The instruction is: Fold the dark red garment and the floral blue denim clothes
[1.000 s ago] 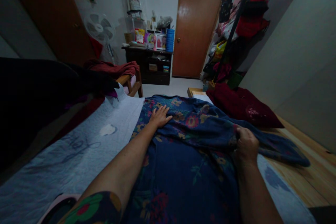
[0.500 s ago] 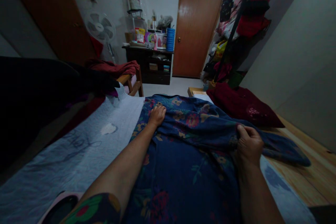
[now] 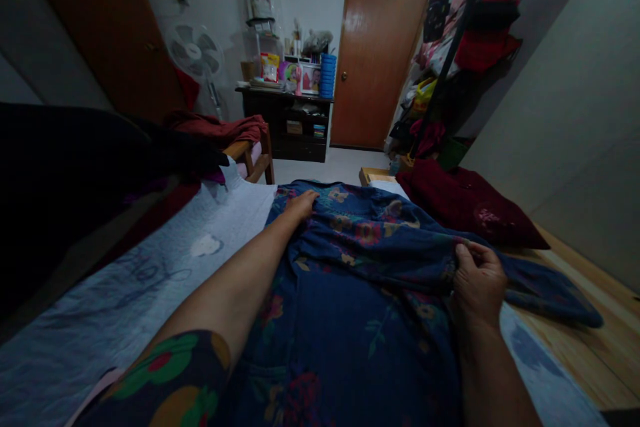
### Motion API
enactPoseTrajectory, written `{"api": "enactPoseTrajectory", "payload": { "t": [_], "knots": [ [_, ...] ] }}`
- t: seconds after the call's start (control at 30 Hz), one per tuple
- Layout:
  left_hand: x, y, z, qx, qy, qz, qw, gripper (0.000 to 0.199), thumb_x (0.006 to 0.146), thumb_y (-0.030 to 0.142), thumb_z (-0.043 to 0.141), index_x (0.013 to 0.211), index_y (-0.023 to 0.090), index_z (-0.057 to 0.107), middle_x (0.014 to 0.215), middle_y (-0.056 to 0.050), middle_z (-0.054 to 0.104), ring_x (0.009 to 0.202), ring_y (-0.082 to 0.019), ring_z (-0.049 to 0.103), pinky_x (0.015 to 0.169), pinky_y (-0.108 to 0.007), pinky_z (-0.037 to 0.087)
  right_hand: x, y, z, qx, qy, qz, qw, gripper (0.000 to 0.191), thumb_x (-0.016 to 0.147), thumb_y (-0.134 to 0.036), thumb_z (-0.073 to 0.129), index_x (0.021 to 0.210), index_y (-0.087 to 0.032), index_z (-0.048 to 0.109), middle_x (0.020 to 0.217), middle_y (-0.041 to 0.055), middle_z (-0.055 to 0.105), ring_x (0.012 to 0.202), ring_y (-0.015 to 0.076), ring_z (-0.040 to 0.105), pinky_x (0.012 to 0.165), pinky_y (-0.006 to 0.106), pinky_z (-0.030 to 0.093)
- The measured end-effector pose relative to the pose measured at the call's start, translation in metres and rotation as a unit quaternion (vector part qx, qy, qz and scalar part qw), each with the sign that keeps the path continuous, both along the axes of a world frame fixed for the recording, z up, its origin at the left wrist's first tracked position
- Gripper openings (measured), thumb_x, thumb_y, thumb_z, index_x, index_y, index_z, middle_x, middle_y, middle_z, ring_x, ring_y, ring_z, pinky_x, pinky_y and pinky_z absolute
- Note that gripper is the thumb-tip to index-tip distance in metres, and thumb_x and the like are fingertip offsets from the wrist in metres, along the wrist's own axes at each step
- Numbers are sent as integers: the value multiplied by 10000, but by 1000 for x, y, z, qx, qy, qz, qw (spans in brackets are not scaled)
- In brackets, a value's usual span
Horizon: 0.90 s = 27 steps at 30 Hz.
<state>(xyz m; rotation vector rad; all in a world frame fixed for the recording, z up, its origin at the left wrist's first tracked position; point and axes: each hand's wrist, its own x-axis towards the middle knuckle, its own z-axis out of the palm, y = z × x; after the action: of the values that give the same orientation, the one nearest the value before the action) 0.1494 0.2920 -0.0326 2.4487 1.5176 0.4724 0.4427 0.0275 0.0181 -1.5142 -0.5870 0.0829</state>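
A dark blue floral garment (image 3: 350, 327) lies spread over the bed in front of me, one sleeve reaching out to the right. My left hand (image 3: 303, 204) rests on its upper left part, knuckles up; its fingertips are turned away and hard to make out. On the right, my right hand (image 3: 479, 280) pinches the edge of a folded part of the garment between thumb and fingers. Beneath the garment is a light blue sheet (image 3: 200, 267) with a pale patch.
A dark red cushion (image 3: 480, 210) lies at the right on wooden boards (image 3: 590, 340). Black cloth (image 3: 90, 180) is heaped at the left. Beyond stand a wooden chair (image 3: 267, 153), a fan (image 3: 195, 52), a dark cabinet (image 3: 285, 127) and a door (image 3: 383, 47). Bags hang at the right.
My left hand has shifted slightly up and to the right over the garment, and its forearm has come further forward. The right hand keeps its pinch. The view has moved slightly.
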Motion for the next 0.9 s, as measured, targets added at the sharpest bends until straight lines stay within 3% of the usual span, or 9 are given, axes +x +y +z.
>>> {"api": "enactPoseTrajectory", "payload": {
  "t": [0.07, 0.17, 0.23, 0.33, 0.5, 0.6, 0.73, 0.9],
  "knots": [
    [3, 5, 5, -17, 13, -4, 1000, 611, 692, 145, 717, 1273, 281, 588, 1311, -53, 582, 1099, -240, 611, 945, -294, 466, 1, 0, -2, -8, 11, 9, 1000, 348, 697, -423, 701, 949, -191, 639, 827, 14, 653, 693, 156, 597, 677, 305, 499],
    [7, 10, 10, -33, 22, 10, 999, 433, 683, 149, 713, 1103, 254, 687, 1177, -60, 648, 1016, -239, 643, 896, -284, 482, 1, 1, -5, -36, 28, 47, 998, 501, 665, -420, 729, 1099, -210, 592, 831, 8, 658, 690, 172, 621, 645, 306, 506],
    [10, 13, 13, -33, 18, 26, 999, 294, 718, 142, 669, 995, 229, 716, 1089, -63, 679, 1001, -237, 646, 888, -283, 481, 2, 1, -7, -54, 31, 74, 995, 641, 646, -384, 738, 1225, -218, 520, 826, 1, 659, 668, 176, 627, 637, 310, 510],
    [13, 15, 13, -17, -6, 58, 998, 239, 792, 145, 579, 987, 204, 705, 1038, -75, 688, 1019, -234, 634, 895, -295, 480, 2, 1, -8, -68, 5, 81, 994, 757, 637, -332, 723, 1325, -203, 437, 858, 10, 669, 666, 172, 625, 667, 315, 508],
    [18, 4, 0, 15, -47, 101, 994, 273, 872, 168, 481, 1102, 172, 630, 1108, -109, 630, 1070, -219, 607, 944, -314, 468, 2, -3, -3, -104, -67, 9, 992, 535, 665, -392, 669, 1136, -145, 608, 893, 60, 681, 755, 213, 622, 741, 346, 477],
    [20, -9, -11, 27, -62, 93, 993, 360, 856, 163, 514, 1213, 175, 552, 1232, -118, 554, 1138, -202, 578, 978, -302, 453, 0, -4, 1, -172, -77, 10, 982, 434, 690, -447, 629, 991, -138, 676, 820, 66, 682, 726, 227, 608, 720, 351, 455],
    [16, -27, -17, 52, -55, 68, 995, 585, 813, 172, 577, 1371, 189, 404, 1397, -136, 432, 1257, -224, 502, 1029, -337, 415, -5, -3, 3, -190, -79, 16, 978, 424, 738, -452, 558, 1015, -151, 671, 844, 66, 680, 770, 236, 607, 717, 336, 430],
    [1, -37, -17, 85, 53, 80, 992, 664, 871, 409, 546, 1446, 145, 345, 1530, -193, 331, 1443, -339, 239, 1170, -524, 125, -5, -1, 1, -185, -82, 12, 979, 418, 766, -455, 544, 1032, -157, 666, 857, 63, 674, 791, 238, 605, 729, 339, 421]
  ]
}}
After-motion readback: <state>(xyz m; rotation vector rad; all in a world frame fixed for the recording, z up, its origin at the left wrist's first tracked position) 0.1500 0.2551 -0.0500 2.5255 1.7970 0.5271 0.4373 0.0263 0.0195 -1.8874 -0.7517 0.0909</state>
